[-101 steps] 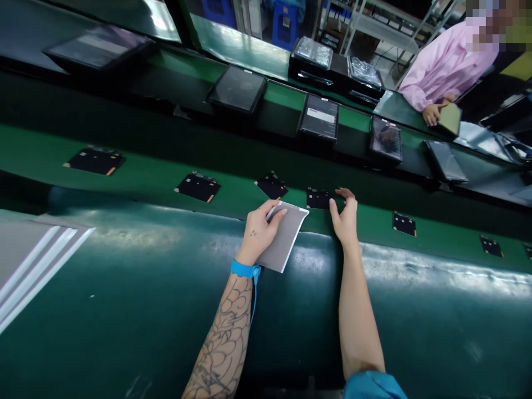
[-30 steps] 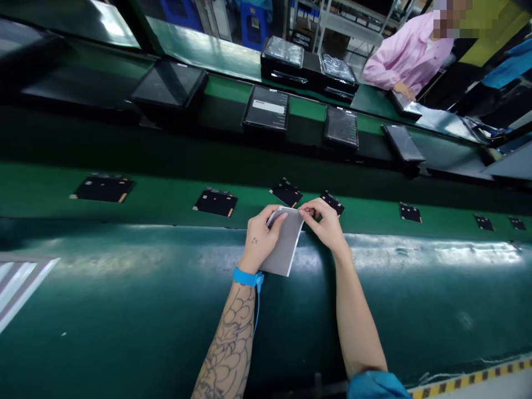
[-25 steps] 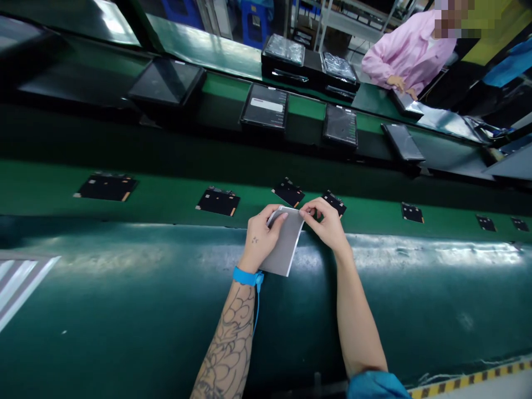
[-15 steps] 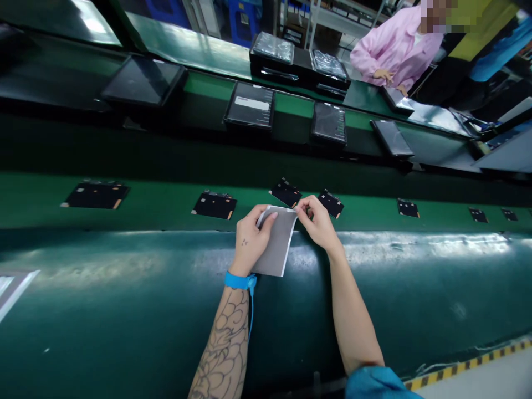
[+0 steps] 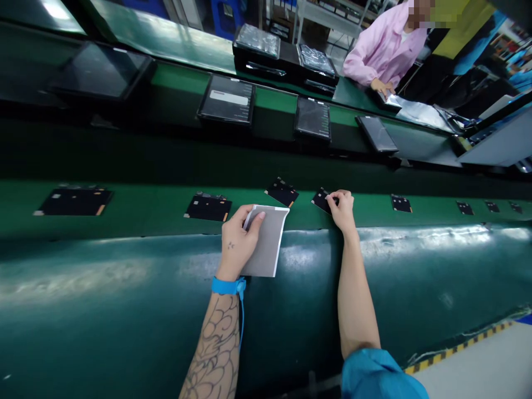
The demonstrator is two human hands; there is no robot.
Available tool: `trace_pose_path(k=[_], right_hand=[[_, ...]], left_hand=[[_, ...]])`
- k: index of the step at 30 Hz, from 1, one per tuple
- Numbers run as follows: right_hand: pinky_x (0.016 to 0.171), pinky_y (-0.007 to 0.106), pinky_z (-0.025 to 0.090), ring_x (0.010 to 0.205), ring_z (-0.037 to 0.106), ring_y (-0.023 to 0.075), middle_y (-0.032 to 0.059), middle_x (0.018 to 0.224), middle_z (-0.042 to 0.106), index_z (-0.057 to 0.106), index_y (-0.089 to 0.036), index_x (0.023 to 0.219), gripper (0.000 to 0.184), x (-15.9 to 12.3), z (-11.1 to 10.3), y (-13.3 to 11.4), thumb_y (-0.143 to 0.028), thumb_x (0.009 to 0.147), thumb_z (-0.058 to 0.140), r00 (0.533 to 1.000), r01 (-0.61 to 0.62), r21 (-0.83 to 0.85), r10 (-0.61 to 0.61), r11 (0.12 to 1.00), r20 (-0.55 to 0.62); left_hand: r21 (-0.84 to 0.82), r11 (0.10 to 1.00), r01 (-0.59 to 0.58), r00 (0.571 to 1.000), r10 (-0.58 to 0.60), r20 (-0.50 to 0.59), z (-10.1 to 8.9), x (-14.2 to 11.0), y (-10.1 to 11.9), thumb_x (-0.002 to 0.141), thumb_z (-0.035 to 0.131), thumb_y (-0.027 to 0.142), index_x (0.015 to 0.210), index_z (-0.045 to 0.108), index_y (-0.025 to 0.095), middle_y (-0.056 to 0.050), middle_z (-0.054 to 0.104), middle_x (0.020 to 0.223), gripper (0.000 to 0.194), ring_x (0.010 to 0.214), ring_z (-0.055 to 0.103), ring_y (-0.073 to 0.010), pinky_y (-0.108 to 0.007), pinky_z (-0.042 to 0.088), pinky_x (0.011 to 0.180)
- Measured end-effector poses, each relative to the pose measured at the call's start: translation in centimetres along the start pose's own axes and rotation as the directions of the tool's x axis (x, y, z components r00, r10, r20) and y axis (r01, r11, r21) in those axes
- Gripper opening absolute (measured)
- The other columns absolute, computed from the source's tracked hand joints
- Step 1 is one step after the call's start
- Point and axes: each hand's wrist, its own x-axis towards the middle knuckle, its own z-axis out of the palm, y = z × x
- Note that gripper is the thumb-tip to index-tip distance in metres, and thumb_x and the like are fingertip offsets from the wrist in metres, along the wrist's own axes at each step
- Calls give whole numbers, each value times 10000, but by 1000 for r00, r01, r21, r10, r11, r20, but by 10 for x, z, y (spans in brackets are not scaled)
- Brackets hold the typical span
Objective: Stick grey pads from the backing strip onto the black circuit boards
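My left hand [image 5: 240, 239], with a blue strap round the wrist, is closed on a grey sheet with white edges [image 5: 266, 244], thumb on its face. The sheet stands tilted above the front of the bench and may be several layers. To its right, my right hand [image 5: 343, 210] is closed in a pinch over the right end of a flat black panel [image 5: 321, 199]; whatever lies between the fingertips is hidden. Another black panel [image 5: 281, 192] lies askew on the green strip just left of it. Left of my left hand is a third panel [image 5: 208, 206] with small coppery and silver patches.
More black panels lie along the green strip [image 5: 141, 208], one far left [image 5: 75, 200] and several to the right. Behind, a raised shelf carries dark flat devices [image 5: 228, 100] and stacked black trays [image 5: 257, 41]. A person in a pink sleeve [image 5: 366, 55] handles something across the bench.
My right hand has left the top right corner of the grey sheet and moved right to a black panel. My left hand still holds the sheet. The view has shifted slightly.
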Motion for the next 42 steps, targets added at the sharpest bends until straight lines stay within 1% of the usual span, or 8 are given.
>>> trace_pose_path(k=[8, 11, 18, 22, 26, 29, 35, 42], right_hand=[[1083, 517, 437, 1148, 542, 314, 135, 1211, 625, 698, -235, 985, 195, 3, 2, 5, -407, 1004, 606, 999, -31, -83, 29, 996, -24], [1057, 505, 451, 1122, 550, 312, 136, 1186, 617, 650, -233, 1055, 193, 4, -2, 2, -407, 984, 607, 991, -49, -35, 44, 998, -129], [1066, 518, 448, 1153, 579, 324, 149, 1234, 630, 625, -244, 1181, 233, -5, -10, -46, -407, 1032, 550, 934, 15, 94, 19, 995, -358], [877, 418, 495, 981, 638, 260, 81, 1088, 693, 690, -265, 1107, 171, -22, -1, -102, -402, 1076, 591, 981, 194, 350, -173, 916, -91], [824, 379, 489, 916, 652, 217, 41, 1005, 718, 738, -265, 1080, 195, -32, 10, -132, -423, 1089, 625, 962, 175, 499, -256, 849, 99], [803, 361, 489, 944, 662, 211, 51, 1056, 733, 732, -249, 1116, 242, -23, 10, -108, -475, 1058, 667, 986, 93, 496, -150, 863, 76], [960, 431, 521, 1037, 616, 256, 105, 1113, 709, 707, -213, 1027, 438, 12, -30, 5, -644, 981, 647, 975, -94, 229, 137, 969, -177], [1106, 512, 456, 1160, 574, 295, 128, 1202, 670, 743, -229, 984, 423, 16, -41, 53, -633, 970, 619, 982, -172, 28, 174, 985, -69]], left_hand=[[-4, 1000, 11, 1000, -11, 9, -1, 0, 2, 1037, 664, 457, 1164, 741, 221, -51, 795, 960, 279, 872, 716, -249, -355, 518, 777], [9, 1000, 18, 1000, -18, 9, 0, 0, 1, 1038, 665, 466, 1178, 746, 227, -56, 800, 964, 289, 875, 715, -254, -362, 526, 782], [-9, 1000, 0, 1000, 0, 21, 3, -1, 2, 1044, 651, 438, 1178, 739, 226, -75, 816, 1036, 266, 906, 736, -257, -355, 539, 782], [-17, 1000, -12, 999, 13, 36, 3, -2, 6, 1056, 643, 418, 1163, 739, 225, -61, 817, 1023, 240, 915, 740, -249, -352, 537, 810], [-36, 999, -15, 1000, 16, 26, 2, -1, 8, 1054, 646, 403, 1146, 736, 217, -47, 813, 1002, 226, 888, 733, -232, -342, 536, 811], [-42, 999, -20, 999, 21, 29, 2, 0, 6, 1051, 647, 416, 1139, 736, 219, -47, 810, 997, 233, 874, 728, -231, -338, 530, 790], [-36, 999, 1, 999, 0, 32, 2, -1, 4, 1043, 658, 484, 1153, 741, 224, -49, 810, 985, 294, 866, 725, -248, -338, 515, 764], [-12, 1000, -10, 1000, 10, 29, 1, -1, 8, 1037, 648, 501, 1121, 732, 228, -57, 806, 964, 297, 844, 725, -264, -337, 507, 700]])
